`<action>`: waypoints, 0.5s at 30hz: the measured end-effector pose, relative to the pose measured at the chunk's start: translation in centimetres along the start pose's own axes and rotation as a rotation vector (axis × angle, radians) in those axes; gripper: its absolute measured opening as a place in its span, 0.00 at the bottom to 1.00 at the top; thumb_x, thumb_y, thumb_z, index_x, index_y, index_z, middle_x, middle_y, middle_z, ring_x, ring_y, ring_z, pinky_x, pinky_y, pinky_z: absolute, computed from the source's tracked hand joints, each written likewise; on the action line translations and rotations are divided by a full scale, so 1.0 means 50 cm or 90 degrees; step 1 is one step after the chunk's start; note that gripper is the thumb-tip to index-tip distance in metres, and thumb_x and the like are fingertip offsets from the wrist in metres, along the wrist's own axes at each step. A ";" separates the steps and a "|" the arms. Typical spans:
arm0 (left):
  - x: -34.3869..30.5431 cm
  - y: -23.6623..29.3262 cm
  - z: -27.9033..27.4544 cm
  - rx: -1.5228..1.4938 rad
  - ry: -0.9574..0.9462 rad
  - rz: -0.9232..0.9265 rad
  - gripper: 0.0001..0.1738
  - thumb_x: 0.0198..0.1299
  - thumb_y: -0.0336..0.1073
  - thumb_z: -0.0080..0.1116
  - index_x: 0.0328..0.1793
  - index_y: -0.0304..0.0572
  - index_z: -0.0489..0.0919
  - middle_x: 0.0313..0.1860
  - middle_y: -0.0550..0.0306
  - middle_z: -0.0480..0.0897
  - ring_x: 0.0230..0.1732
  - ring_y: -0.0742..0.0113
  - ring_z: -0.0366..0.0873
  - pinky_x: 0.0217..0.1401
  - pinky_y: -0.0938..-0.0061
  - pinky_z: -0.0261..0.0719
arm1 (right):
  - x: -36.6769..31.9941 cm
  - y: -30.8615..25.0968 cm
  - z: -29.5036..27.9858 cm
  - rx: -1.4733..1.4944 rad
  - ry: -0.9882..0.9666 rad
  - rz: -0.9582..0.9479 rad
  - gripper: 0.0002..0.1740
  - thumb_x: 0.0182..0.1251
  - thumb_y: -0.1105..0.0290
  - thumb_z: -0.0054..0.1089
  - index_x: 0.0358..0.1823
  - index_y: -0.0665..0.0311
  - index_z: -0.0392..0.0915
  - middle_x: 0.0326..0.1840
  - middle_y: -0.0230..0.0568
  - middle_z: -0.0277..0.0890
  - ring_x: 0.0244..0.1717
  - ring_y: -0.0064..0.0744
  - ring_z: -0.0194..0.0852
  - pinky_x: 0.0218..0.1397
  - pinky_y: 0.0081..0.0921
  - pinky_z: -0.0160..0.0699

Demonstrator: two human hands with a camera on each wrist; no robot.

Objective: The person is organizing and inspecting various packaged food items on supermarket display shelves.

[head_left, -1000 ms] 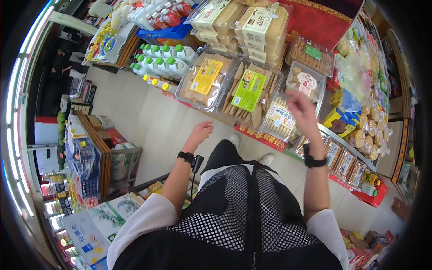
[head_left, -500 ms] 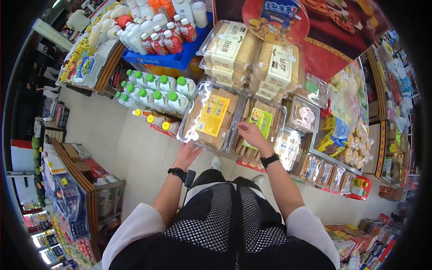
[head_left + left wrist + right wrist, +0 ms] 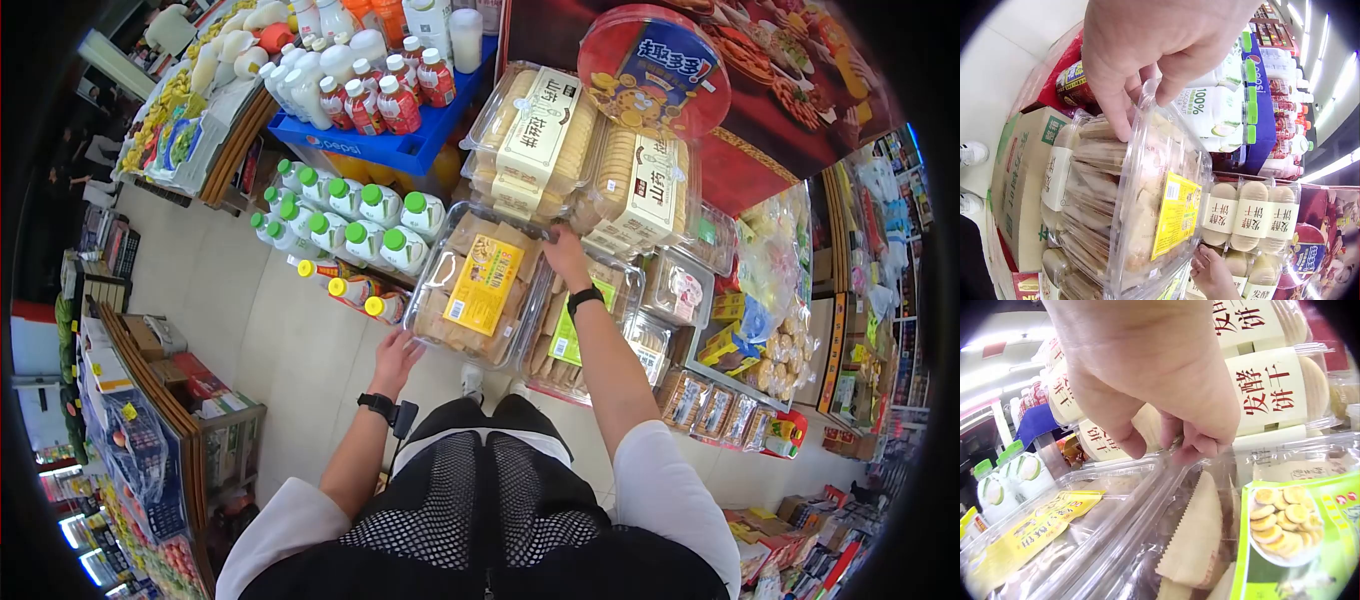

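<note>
A clear plastic box with a yellow label [image 3: 465,290] holds brown paper-wrapped pieces. The left hand [image 3: 396,362] pinches its near left rim; in the left wrist view the thumb and fingers of the left hand [image 3: 1160,50] lie on either side of the box's [image 3: 1147,206] lip. At the far right corner is the right hand [image 3: 567,256], its fingers curled over the rim where this box meets a green-label box [image 3: 578,335]. The right wrist view has the right hand [image 3: 1147,381] above that seam, fingertips partly hidden among the plastic edges.
Stacked biscuit packs [image 3: 540,135] stand behind the boxes. Green-capped bottles [image 3: 365,232] and a blue Pepsi crate [image 3: 370,145] are to the left, a round blue-and-red sign [image 3: 655,72] above. Bagged goods [image 3: 780,350] lie right.
The right hand has moved left and away from the body to the yellow-label box's far corner. The left hand has come up to its near rim. The view has shifted toward the bottles.
</note>
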State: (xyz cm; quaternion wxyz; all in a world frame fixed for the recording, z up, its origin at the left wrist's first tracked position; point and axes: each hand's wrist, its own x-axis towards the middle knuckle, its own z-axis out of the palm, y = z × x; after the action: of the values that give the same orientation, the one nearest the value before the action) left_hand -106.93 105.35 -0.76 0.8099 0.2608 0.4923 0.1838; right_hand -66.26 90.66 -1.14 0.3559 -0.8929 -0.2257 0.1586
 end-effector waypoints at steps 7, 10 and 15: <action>0.000 0.009 0.003 0.033 0.005 -0.010 0.17 0.71 0.30 0.58 0.63 0.33 0.72 0.52 0.54 0.79 0.52 0.59 0.81 0.60 0.61 0.86 | -0.007 -0.077 -0.016 -0.061 -0.052 0.071 0.24 0.60 0.60 0.62 0.57 0.61 0.77 0.56 0.60 0.77 0.58 0.58 0.78 0.60 0.44 0.78; -0.001 0.010 0.001 0.041 0.003 -0.011 0.18 0.71 0.30 0.58 0.64 0.32 0.72 0.53 0.53 0.80 0.52 0.59 0.81 0.60 0.60 0.86 | -0.012 -0.117 -0.021 -0.102 -0.077 0.132 0.26 0.60 0.58 0.61 0.59 0.58 0.74 0.59 0.59 0.75 0.56 0.58 0.79 0.58 0.45 0.79; -0.012 0.014 -0.004 0.047 0.001 0.004 0.19 0.72 0.31 0.56 0.65 0.32 0.71 0.52 0.52 0.80 0.51 0.59 0.81 0.59 0.60 0.86 | -0.027 -0.113 -0.016 -0.123 -0.089 0.109 0.26 0.60 0.57 0.60 0.59 0.57 0.72 0.61 0.58 0.73 0.54 0.58 0.81 0.56 0.45 0.80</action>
State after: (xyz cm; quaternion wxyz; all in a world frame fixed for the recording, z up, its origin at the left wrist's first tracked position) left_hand -107.42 105.64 0.01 0.7986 0.2919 0.4988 0.1683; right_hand -68.69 93.18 3.58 0.2367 -0.9257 -0.1875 0.2276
